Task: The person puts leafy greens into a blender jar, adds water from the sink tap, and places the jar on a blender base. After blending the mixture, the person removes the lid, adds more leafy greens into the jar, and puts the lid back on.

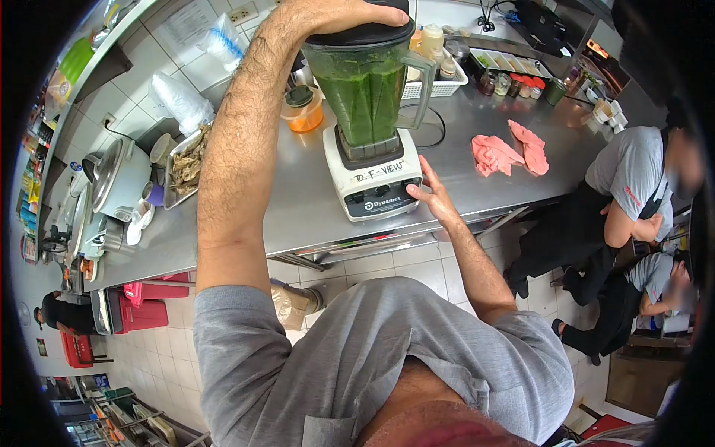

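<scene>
A blender base (375,179), white with a dark control panel, stands on the steel counter. Its clear jar (361,93) holds green liquid with leafy bits and is seated on the base. Across the black lid (365,31) at the top lies my left hand (346,15), its fingers stretched out and pressing on the lid. My right hand (434,195) is at the base's right side, thumb on the control panel's edge, fingers apart along the side. An orange-filled container (302,112) with a dark lid sits left of the jar.
Pink cloths (495,155) lie on the steel counter (462,112) to the right. A white basket (439,88), spice jars and a black cord are behind. A metal tray (175,179) and a large cooker (119,179) stand left. Two people (629,167) are at the right.
</scene>
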Demonstrator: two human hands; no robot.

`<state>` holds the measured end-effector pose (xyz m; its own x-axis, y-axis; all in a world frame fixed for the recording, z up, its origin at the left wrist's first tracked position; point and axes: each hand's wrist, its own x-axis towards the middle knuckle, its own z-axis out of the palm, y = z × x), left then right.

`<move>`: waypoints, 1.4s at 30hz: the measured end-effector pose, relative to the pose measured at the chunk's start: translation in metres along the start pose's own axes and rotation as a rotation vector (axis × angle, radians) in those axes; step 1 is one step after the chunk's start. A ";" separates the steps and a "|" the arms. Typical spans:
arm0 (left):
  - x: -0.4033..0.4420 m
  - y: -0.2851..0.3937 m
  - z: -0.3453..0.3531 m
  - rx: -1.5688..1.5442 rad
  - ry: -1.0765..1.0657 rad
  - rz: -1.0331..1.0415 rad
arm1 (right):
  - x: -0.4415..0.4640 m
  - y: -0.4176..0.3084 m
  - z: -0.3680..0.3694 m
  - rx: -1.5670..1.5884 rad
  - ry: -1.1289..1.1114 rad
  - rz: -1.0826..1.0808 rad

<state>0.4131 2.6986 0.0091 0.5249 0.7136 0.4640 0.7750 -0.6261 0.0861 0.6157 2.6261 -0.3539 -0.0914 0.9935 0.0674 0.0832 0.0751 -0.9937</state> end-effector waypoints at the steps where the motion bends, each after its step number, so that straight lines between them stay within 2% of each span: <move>1: 0.000 0.000 0.000 -0.003 -0.005 0.003 | 0.000 -0.001 0.000 0.018 0.006 0.025; 8: -0.001 0.000 0.000 -0.013 0.008 0.020 | -0.002 -0.005 0.000 -0.021 -0.022 -0.019; 11: -0.001 0.002 -0.001 -0.007 -0.009 0.000 | -0.001 -0.002 0.000 0.034 -0.002 0.046; 13: -0.001 -0.002 0.001 -0.009 0.009 0.010 | -0.001 0.001 0.001 -0.026 -0.009 -0.033; 42: 0.000 0.001 0.000 -0.026 -0.007 -0.017 | -0.001 0.005 -0.001 0.023 -0.017 0.010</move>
<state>0.4138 2.6980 0.0087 0.5140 0.7264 0.4562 0.7746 -0.6216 0.1170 0.6171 2.6256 -0.3588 -0.1077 0.9926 0.0565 0.0608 0.0633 -0.9961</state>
